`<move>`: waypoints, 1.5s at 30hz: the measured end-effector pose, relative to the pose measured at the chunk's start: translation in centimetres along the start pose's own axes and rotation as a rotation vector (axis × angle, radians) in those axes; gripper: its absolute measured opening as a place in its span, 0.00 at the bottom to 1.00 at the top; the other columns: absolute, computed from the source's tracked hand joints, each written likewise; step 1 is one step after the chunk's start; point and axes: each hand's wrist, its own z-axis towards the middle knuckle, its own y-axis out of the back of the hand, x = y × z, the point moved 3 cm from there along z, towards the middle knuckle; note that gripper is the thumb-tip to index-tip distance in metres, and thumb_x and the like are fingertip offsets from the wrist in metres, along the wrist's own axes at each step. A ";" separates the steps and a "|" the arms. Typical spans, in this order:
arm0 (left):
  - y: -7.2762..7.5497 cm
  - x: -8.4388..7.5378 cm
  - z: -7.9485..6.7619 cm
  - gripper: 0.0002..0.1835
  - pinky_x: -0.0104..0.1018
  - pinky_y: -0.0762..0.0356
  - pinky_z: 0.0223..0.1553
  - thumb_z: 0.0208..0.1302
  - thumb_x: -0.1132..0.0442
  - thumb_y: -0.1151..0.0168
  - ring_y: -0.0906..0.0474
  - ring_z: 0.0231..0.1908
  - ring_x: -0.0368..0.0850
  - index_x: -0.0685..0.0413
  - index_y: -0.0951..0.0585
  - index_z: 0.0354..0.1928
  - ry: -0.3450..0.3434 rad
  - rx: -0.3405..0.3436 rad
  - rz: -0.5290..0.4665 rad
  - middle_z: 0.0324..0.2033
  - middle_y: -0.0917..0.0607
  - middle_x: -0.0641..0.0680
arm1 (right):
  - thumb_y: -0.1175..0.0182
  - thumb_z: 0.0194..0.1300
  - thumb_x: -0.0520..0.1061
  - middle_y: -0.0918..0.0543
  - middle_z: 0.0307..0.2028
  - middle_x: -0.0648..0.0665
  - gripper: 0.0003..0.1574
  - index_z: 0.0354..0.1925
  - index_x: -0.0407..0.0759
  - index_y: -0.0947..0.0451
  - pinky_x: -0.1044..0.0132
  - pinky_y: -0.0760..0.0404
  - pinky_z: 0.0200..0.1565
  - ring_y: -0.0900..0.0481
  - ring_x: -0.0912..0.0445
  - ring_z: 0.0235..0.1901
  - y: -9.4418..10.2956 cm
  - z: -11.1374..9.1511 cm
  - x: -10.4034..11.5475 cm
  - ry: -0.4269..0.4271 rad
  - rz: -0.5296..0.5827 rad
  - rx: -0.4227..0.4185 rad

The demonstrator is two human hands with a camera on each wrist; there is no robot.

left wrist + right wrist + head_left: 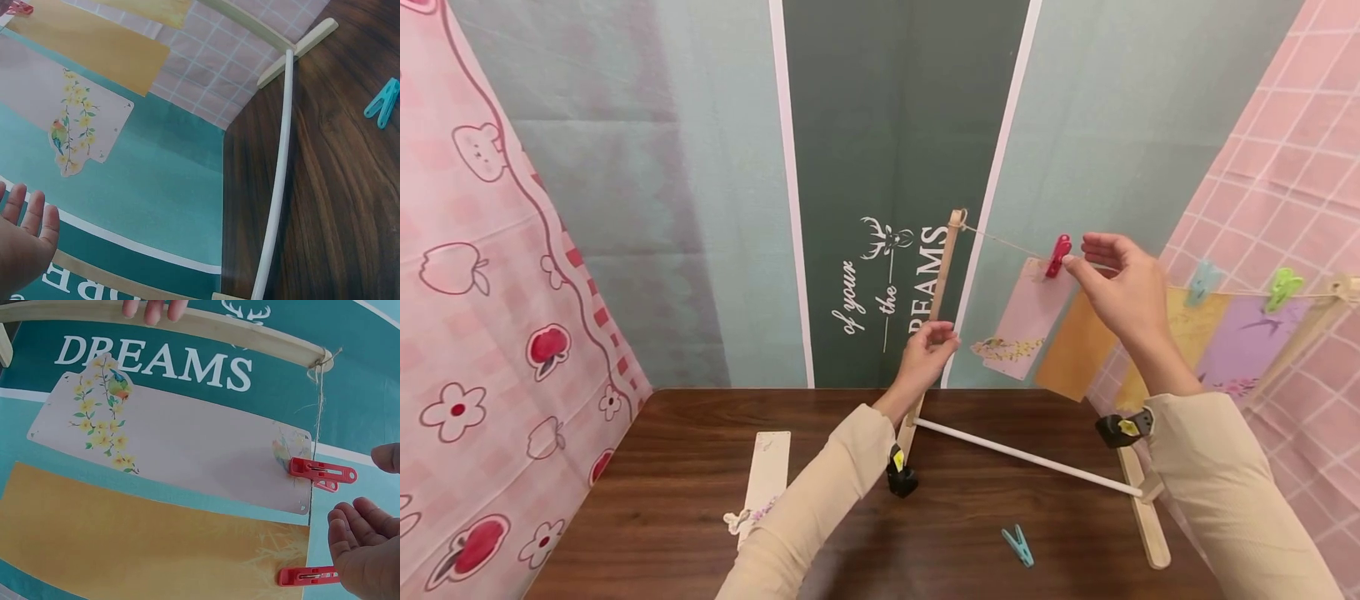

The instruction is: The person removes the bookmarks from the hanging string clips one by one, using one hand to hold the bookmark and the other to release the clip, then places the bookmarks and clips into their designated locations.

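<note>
A pale pink bookmark card [187, 437] with yellow flowers and a bird hangs from a twine line [1000, 239], clipped by a red clothespin [322, 472]. My right hand [1127, 292] is beside that clothespin, thumb and fingers apart; the right wrist view shows a gap between them and it. Near the left wooden post [943, 271] of the stand is my left hand [925, 367], fingers loosely bent and holding nothing. An orange card [156, 537] hangs alongside from a second red clothespin [306, 575].
Farther right, a yellow card [1187, 333] and a purple card [1255, 333] hang under blue [1204, 282] and green [1285, 289] clothespins. On the table lie a loose blue clothespin [1018, 546] and a white floral card [767, 467]. A white rod [1030, 458] joins the stand's feet.
</note>
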 end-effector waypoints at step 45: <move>-2.3 2.3 0.6 0.20 0.37 0.25 0.49 0.65 0.64 0.39 0.24 0.50 0.47 0.60 0.26 0.58 0.173 0.154 -0.014 0.52 0.23 0.58 | 0.44 0.67 0.61 0.25 0.58 0.34 0.40 0.65 0.36 0.33 0.74 0.30 0.39 0.28 0.43 0.57 -0.5 1.8 -0.4 -0.077 -0.044 0.183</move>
